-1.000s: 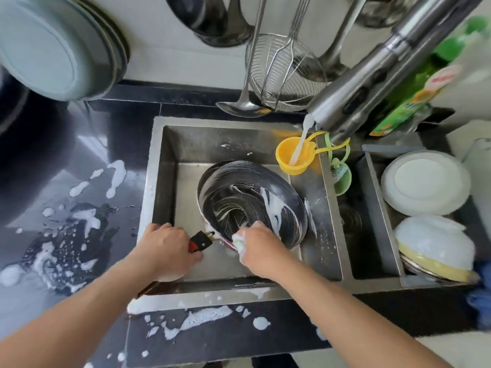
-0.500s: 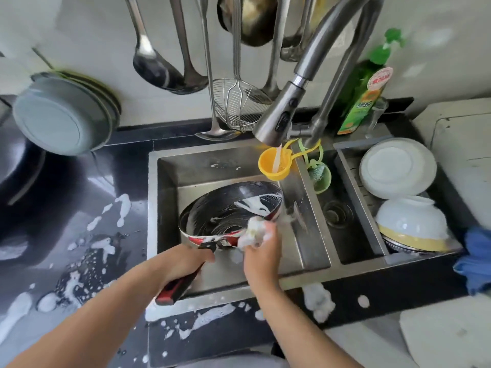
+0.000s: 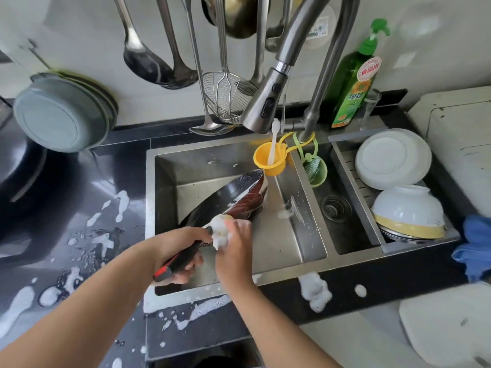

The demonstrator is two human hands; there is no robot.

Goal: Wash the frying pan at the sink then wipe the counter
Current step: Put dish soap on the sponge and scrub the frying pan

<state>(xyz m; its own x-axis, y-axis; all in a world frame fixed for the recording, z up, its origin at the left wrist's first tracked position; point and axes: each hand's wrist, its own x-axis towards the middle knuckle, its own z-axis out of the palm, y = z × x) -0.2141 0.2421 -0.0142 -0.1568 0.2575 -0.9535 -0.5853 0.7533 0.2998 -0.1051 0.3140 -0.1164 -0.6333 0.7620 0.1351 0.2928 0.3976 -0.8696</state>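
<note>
The left hand [image 3: 177, 247] had its grip wrapped round the black, red-tipped handle [image 3: 177, 262] of the frying pan [image 3: 233, 199], holding the pan tilted on edge over the left basin of the sink [image 3: 289, 235], its reddish underside turned to the right. The right hand [image 3: 233, 251] held its grip closed on a sudsy sponge [image 3: 220, 229], pressing it where handle met pan. To do this well, the left hand probably needed to hold the handle firm and turn it slowly so the sponge reached the whole underside. The faucet [image 3: 265, 102] ran a thin stream into a yellow cup [image 3: 269, 158] just beyond the pan's rim; rinsing would mean swinging the pan under it. Foam [image 3: 314, 290] lay splashed across the dark tabletop [image 3: 79, 235], left for the wiping.
</note>
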